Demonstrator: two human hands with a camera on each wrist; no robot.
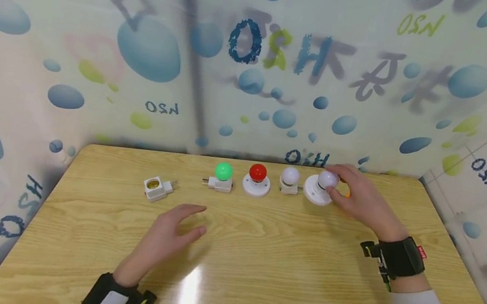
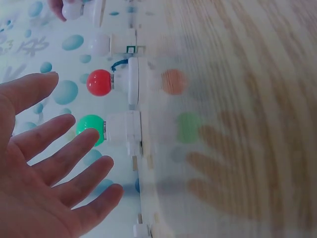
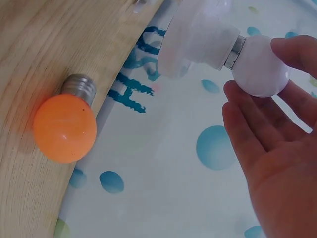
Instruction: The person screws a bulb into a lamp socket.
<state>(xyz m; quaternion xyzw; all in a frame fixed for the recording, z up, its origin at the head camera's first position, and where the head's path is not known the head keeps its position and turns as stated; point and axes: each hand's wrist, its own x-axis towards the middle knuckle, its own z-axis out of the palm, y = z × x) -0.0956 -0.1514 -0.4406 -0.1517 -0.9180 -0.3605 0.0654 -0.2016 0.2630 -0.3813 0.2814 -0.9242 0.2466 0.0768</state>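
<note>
My right hand (image 1: 359,199) pinches a white light bulb (image 3: 260,67) between thumb and fingers. A strip of the bulb's metal screw base shows above its round white lamp holder (image 1: 315,191). Beside that hand lies a loose orange bulb (image 3: 65,128), mostly hidden by the fingers in the head view. My left hand (image 1: 167,234) hovers over the table's left half, fingers spread and holding nothing. Beyond it stand a green bulb (image 1: 223,171) in a white plug-in socket (image 1: 221,185) and a red bulb (image 1: 258,172) in a round white holder (image 1: 256,186).
Another white bulb (image 1: 290,175) sits in a plug-in socket (image 1: 288,188) between the red bulb and the right hand. At the row's left end is a bulbless plug-in socket (image 1: 156,189). A patterned wall covering (image 1: 250,115) rises behind the wooden table (image 1: 259,285).
</note>
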